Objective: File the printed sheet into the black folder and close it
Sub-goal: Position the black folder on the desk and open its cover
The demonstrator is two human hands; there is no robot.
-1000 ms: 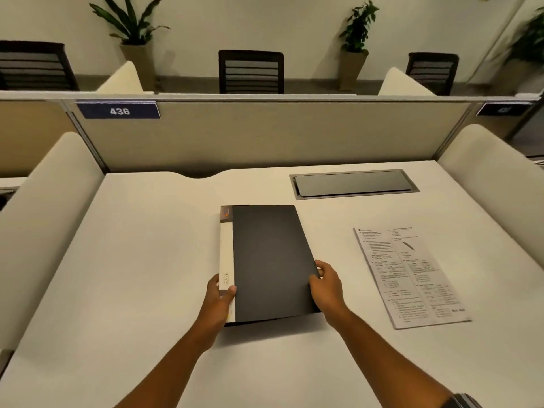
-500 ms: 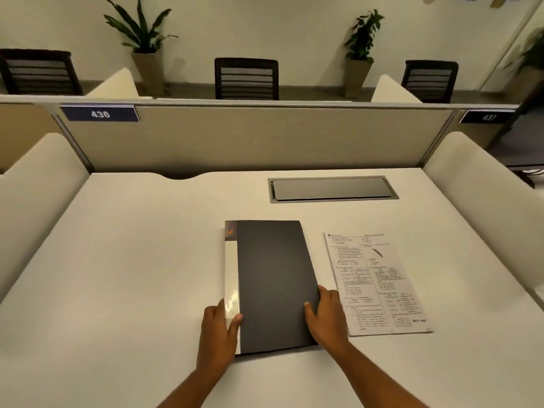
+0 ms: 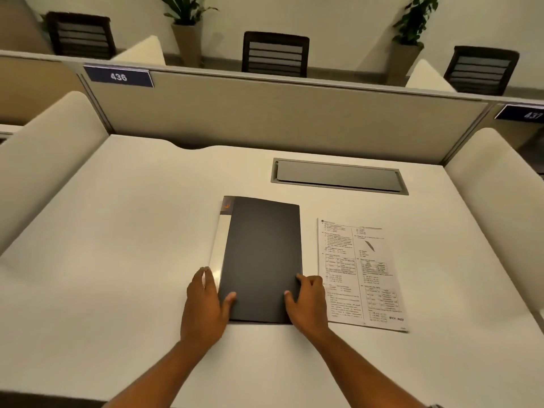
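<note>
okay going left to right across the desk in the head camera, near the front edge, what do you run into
left hand → black folder → right hand → printed sheet. Both hands rest on the closed folder's near corners; the right hand also overlaps the sheet's near left edge.

At the upper left of the frame, a dark blue plate (image 3: pixel 118 76) on the partition reads "436". At the right edge, another plate (image 3: pixel 522 114) reads "437", blurred. The printed sheet's (image 3: pixel 362 275) text is too small to read.

My forearms are bare, no sleeves, and a dark band shows at my right wrist (image 3: pixel 435 405).
</note>
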